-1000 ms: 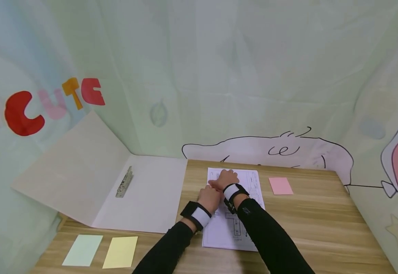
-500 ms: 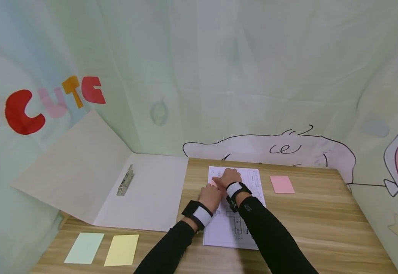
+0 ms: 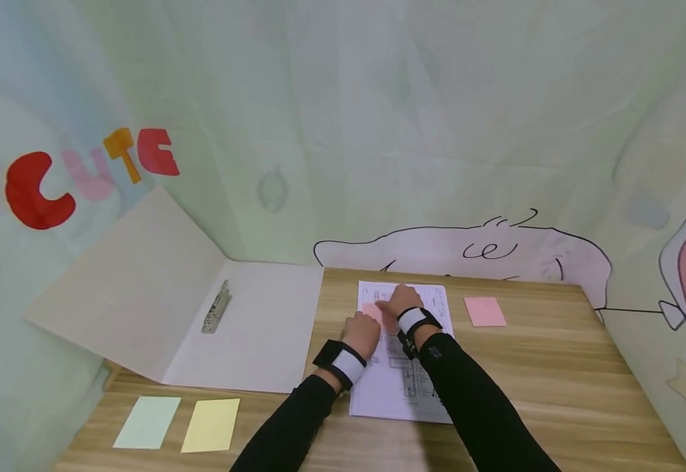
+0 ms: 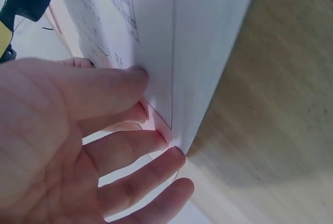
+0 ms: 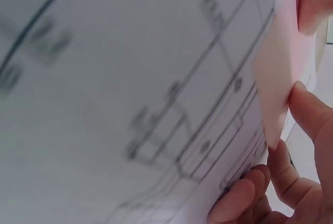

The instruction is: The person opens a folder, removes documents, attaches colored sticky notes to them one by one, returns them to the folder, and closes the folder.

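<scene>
Shifting rt, R hand [image 3: 404,302] now bares more pink note [image 3: 370,311] on pg [image 3: 381,396].

Pink note [image 5: 281,65], black-lined white paper [image 3: 380,398]

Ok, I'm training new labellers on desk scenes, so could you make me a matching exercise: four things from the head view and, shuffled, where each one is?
Things
1. metal clip
2. yellow note
3. printed paper
4. pale green note

Places
A. partly hidden by the left hand and the right hand
B. left one of the two notes in front of the open folder
C. inside the open folder, near its fold
D. right one of the two notes in front of the open folder

Right pairs: 1-C, 2-D, 3-A, 4-B
</scene>
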Available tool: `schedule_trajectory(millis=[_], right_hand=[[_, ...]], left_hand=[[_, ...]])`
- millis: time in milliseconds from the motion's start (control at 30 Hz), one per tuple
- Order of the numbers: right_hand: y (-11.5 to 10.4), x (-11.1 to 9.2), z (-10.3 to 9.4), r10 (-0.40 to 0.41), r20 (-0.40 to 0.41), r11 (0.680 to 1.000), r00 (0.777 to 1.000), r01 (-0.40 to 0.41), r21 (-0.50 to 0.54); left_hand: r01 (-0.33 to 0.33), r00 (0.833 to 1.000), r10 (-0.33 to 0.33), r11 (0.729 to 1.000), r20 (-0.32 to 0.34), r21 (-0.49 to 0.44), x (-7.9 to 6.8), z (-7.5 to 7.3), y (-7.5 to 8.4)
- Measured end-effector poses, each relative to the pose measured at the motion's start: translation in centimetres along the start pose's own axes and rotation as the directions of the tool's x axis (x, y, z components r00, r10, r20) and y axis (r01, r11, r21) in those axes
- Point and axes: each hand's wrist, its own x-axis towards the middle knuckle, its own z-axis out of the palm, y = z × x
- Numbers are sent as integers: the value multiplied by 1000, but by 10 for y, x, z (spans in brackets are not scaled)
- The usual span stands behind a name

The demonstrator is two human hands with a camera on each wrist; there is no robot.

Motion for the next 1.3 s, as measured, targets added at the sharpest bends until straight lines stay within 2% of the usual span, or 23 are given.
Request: schedule_trajectory(millis=[167, 300, 467, 600, 733, 867, 967, 1100, 1200, 1300], right_hand=[[6, -5, -8, 47, 10, 998, 999, -47, 41], [10, -11, -15, 62, 13, 998, 998, -63, 28], [19, -12, -18, 92, 29, 995, 995, -93, 47], [32, -5, -20, 115, 38, 992, 993, -117, 48], [39, -5, -22, 53, 67, 996, 996, -58, 67], [41, -17, -28, -90, 103, 989, 991, 77, 125], [43, -32, -34, -180, 75, 979, 981, 171, 113], [46, -53, -39, -215, 58, 976, 975, 212, 57], [49, -67, -41, -225, 106, 974, 969, 225, 8], [51, -79, -43, -244, 166, 969, 955, 249, -6]], left_hand=[[0, 1000, 0, 1000, 14, -1, 0, 0, 0], [0, 999, 1, 1000, 41, -21, -2, 2, 0], [24, 992, -15, 998, 127, -67, -1, 3, 2], [41, 982, -32, 998, 185, -44, 2, 5, 7], [37, 976, -39, 999, 216, 12, 4, 6, 11], [53, 974, -61, 998, 217, 42, 2, 8, 6], [71, 976, -76, 997, 206, 33, 2, 10, -1], [78, 977, -77, 997, 197, 2, 2, 11, -8], [77, 980, -68, 996, 186, -38, 1, 12, -12], [57, 989, -38, 990, 145, -129, -1, 14, -17]])
